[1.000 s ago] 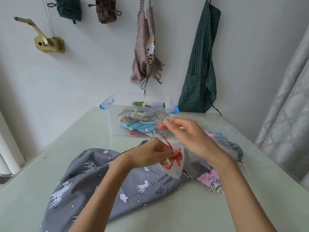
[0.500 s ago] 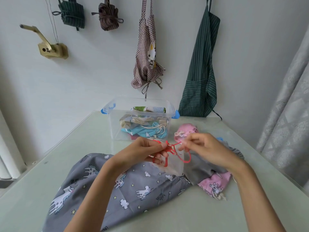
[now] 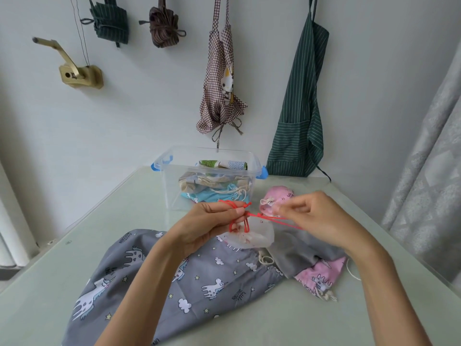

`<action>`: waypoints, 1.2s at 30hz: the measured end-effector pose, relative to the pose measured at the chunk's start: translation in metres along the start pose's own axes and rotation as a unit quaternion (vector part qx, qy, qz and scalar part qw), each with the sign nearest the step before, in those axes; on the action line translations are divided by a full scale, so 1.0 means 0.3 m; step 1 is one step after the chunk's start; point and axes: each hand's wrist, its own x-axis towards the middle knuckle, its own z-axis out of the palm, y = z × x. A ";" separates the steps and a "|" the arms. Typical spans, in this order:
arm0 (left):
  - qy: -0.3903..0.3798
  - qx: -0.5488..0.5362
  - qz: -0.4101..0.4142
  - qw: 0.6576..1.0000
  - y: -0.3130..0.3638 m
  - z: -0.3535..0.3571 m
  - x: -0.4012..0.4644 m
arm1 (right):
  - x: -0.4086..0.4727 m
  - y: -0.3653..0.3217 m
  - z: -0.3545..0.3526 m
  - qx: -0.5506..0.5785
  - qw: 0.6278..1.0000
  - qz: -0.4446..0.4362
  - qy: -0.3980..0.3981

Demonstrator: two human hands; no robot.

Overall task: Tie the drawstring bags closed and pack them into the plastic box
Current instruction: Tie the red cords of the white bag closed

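A small sheer white bag (image 3: 252, 236) with a red drawstring (image 3: 259, 216) hangs between my hands above the table. My left hand (image 3: 212, 221) pinches the red cord at the bag's gathered neck. My right hand (image 3: 316, 218) grips the other end of the cord, pulled out to the right. The clear plastic box (image 3: 172, 188) with blue latches stands behind, holding several tied bags. On the table lie a large grey unicorn bag (image 3: 174, 273), a plain grey bag (image 3: 299, 253), a pink bag (image 3: 321, 273) and another pink bag (image 3: 279, 196).
The pale green table (image 3: 112, 221) ends at the white wall. A checked apron (image 3: 222, 78) and a green striped apron (image 3: 299, 103) hang on the wall above the box. A grey curtain (image 3: 429, 146) hangs at the right.
My right hand has come down from above the bag and moved right, drawing the red cord out sideways. My left hand has risen slightly with the bag's neck.
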 end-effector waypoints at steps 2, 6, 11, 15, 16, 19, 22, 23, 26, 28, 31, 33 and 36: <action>0.010 0.006 0.003 1.000 0.000 -0.002 0.002 | -0.004 0.002 0.006 -0.057 0.996 0.007 -0.063; 0.022 0.020 0.013 0.999 0.004 -0.006 0.001 | -0.016 -0.028 -0.001 -0.040 0.992 -0.052 -0.111; 0.012 0.053 0.034 0.998 0.009 0.002 -0.007 | -0.015 -0.029 -0.003 -0.025 0.995 -0.056 -0.084; -0.013 0.070 0.065 0.995 0.014 0.000 -0.018 | 0.011 -0.012 0.039 -0.008 0.998 -0.041 -0.041; -0.018 0.086 0.076 0.993 0.014 0.000 -0.019 | 0.018 -0.011 0.066 0.001 0.996 -0.050 -0.075; -0.026 0.142 0.110 0.983 0.020 0.000 -0.021 | 0.037 -0.004 0.138 0.040 0.993 -0.063 -0.090; -0.010 0.180 0.145 0.973 0.032 0.000 -0.023 | 0.054 0.017 0.159 0.078 0.995 -0.058 -0.029; 0.006 0.193 0.166 0.967 0.035 -0.002 -0.024 | 0.056 0.023 0.157 0.091 0.994 -0.058 -0.018; 0.074 0.246 0.251 0.933 0.038 -0.015 -0.019 | 0.053 0.031 0.151 0.112 0.991 -0.071 -0.023; 0.105 0.269 0.282 0.915 0.031 -0.022 -0.015 | 0.052 0.030 0.160 0.114 0.990 -0.080 -0.038; 0.151 0.286 0.287 0.902 0.000 -0.018 -0.007 | 0.051 0.025 0.181 0.132 0.987 -0.071 -0.065; 0.186 0.319 0.292 0.882 -0.018 -0.014 -0.001 | 0.053 0.023 0.188 0.168 0.983 -0.037 -0.065; 0.207 0.355 0.296 0.862 -0.027 -0.005 0.005 | 0.061 0.031 0.196 0.229 0.971 0.012 -0.062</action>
